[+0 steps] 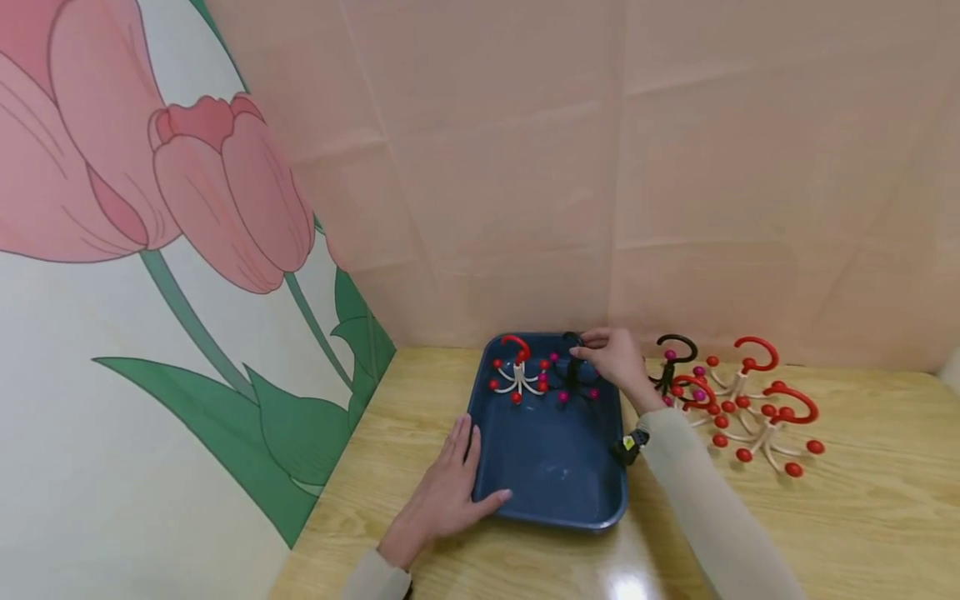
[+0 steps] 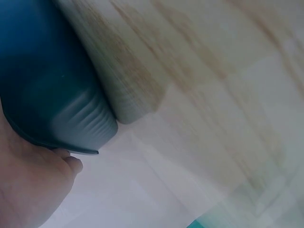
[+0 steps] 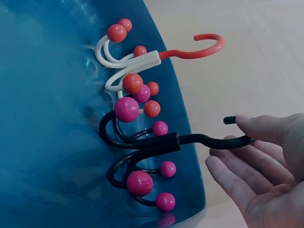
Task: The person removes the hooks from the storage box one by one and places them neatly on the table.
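My right hand [image 1: 617, 358] holds a black multi-arm hanging hook [image 3: 164, 141] with pink ball tips by its curved top, thumb and fingers around the bend. Its balled arms are at the far right part of the blue tray [image 1: 551, 462]. Left of it inside the tray stands a white multi-arm hanging hook [image 1: 518, 379] with a red top and red balls. At the tray's left side, my left hand [image 1: 447, 492] rests against the rim with straight fingers, the thumb spread over the near edge. In the left wrist view only part of that hand shows beside the tray.
Right of the tray, on the wooden table [image 1: 877, 517], a group of more hanging hooks lies close together: a black one [image 1: 666, 377] and several white-and-red ones [image 1: 767, 433]. A pinkish covering [image 1: 495, 183] hangs behind, and a tulip-painted wall [image 1: 60, 433] is at the left.
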A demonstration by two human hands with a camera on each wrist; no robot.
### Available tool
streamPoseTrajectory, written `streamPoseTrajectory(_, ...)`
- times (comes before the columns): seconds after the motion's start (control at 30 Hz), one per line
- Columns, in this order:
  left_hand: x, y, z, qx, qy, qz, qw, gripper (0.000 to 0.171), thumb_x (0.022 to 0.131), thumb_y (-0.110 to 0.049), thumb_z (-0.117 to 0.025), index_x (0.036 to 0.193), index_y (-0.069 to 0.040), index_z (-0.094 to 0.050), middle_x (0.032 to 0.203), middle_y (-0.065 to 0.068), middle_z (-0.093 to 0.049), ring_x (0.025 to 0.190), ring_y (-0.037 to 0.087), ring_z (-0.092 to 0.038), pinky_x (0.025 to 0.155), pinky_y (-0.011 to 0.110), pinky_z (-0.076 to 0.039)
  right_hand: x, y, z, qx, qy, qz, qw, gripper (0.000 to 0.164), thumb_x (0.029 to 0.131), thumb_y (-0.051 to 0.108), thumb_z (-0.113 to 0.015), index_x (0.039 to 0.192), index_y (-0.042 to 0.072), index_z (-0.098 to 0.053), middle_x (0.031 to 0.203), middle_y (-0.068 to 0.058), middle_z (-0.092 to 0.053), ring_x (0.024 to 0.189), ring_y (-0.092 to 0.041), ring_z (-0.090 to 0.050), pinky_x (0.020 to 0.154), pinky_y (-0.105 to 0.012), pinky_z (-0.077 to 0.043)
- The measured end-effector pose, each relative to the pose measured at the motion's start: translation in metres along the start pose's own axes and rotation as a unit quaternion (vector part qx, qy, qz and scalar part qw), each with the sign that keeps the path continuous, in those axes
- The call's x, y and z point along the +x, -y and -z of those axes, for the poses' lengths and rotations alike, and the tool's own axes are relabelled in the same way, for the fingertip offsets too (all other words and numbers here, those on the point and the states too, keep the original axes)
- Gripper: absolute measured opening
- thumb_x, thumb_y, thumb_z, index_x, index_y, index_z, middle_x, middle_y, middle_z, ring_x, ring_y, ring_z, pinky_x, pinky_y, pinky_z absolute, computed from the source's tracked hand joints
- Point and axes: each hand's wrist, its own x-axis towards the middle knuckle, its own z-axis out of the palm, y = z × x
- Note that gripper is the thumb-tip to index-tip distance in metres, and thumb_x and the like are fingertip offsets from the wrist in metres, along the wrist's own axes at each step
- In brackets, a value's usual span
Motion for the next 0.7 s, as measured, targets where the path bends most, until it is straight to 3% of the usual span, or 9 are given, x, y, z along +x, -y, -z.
streamPoseTrajectory(0.23, 0.0003, 0.0005, 0.0002, -0.003, 0.001, -0.002, 1.0000, 0.110, 0.095, -0.082, -0.045, 0.170, -0.007, -0.012, 0.179, 0.011, 0.009, 0.168, 0.029, 0.005, 0.132, 0.054, -0.025, -0.0032, 0.0033, 0.0002, 0.007, -0.001, -0.006, 1.000, 0.030, 0.095, 0.020, -0.079, 0.112, -0.005, -0.077, 0.107, -0.024, -0.080, 0.079, -0.022, -0.077, 0.065, -0.023, -0.056)
streamPoseTrajectory(0.37, 0.0002, 0.0005, -0.0002, -0.003, 0.000, -0.003, 1.0000, 0.110, 0.095, -0.082, -0.044, 0.170, -0.007, -0.012, 0.179, 0.011, 0.009, 0.167, 0.029, 0.005, 0.131, 0.054, -0.026, -0.0043, 0.0031, -0.0002, 0.006, -0.004, -0.006, 1.000, 0.030, 0.096, 0.021, -0.079, 0.111, -0.004, -0.078, 0.106, -0.023, -0.080, 0.075, -0.016, -0.076, 0.065, -0.024, -0.059)
streamPoseTrajectory(0.7, 0.0002, 0.0002, 0.0001, -0.002, 0.003, 0.001, 1.0000, 0.111, 0.095, -0.083, -0.043, 0.170, -0.008, -0.013, 0.179, 0.010, 0.008, 0.167, 0.029, 0.006, 0.131, 0.054, -0.026, -0.0037, 0.0003, -0.0005, 0.013, -0.019, 0.012, 1.000, 0.030, 0.096, 0.022, -0.079, 0.111, -0.004, -0.078, 0.107, -0.024, -0.080, 0.081, -0.025, -0.080, 0.065, -0.024, -0.060)
